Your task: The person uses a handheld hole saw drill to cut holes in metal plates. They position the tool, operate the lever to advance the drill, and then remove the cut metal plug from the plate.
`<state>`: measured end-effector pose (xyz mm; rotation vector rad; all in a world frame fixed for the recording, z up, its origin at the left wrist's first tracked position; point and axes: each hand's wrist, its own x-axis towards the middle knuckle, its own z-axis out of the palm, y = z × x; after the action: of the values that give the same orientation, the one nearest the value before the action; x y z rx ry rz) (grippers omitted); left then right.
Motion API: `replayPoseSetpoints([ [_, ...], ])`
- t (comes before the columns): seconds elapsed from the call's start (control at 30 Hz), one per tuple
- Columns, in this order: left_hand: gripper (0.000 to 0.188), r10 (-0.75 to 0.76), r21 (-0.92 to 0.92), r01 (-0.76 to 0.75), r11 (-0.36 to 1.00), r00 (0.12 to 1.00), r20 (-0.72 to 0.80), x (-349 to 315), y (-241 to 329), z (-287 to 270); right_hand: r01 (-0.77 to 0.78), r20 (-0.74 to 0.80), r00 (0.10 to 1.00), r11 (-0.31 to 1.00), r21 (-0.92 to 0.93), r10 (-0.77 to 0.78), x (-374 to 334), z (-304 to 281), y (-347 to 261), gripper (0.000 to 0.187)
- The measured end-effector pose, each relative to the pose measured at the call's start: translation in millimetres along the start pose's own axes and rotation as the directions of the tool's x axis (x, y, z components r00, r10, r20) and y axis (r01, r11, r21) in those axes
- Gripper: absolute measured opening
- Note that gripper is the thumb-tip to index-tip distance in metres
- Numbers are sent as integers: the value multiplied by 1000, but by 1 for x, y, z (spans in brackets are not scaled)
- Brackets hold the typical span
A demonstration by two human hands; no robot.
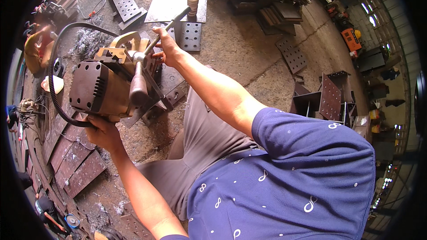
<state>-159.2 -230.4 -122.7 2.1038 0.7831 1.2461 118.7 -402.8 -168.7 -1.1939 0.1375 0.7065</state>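
Observation:
A magnetic drill (100, 91) with a dark motor cap, a tan body and a black corrugated cable stands at the left centre. My right hand (169, 51) is closed round one of its feed levers (178, 18), a rod with a dark grip. Another lever's dark grip (138, 90) points toward me. My left hand (106, 134) holds the underside of the motor housing, beside the cable, with its fingers partly hidden. The drill's lower end and bit are out of sight behind its body. Below it lies a steel plate (171, 78) with holes.
Perforated plates (124, 0) and a pale sheet (164, 2) bearing a bottle (193, 0) lie beyond the drill. Stacked steel (278, 15) and welded brackets (331, 95) stand to the right. Metal shavings (91, 40) litter the left. Another person's gloved hand (35, 51) shows at far left.

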Motion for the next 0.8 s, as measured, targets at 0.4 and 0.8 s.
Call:
replayPoseSetpoints([
  [0.4,44,12,-20,-12,1000,1000,9,0,-4,-1,17,7,1000,999,33,-18,1,-1,2,94],
  [0.8,44,21,0,-21,1000,1000,-5,-1,2,-2,8,-11,1000,1000,17,-8,-4,0,1,98],
])
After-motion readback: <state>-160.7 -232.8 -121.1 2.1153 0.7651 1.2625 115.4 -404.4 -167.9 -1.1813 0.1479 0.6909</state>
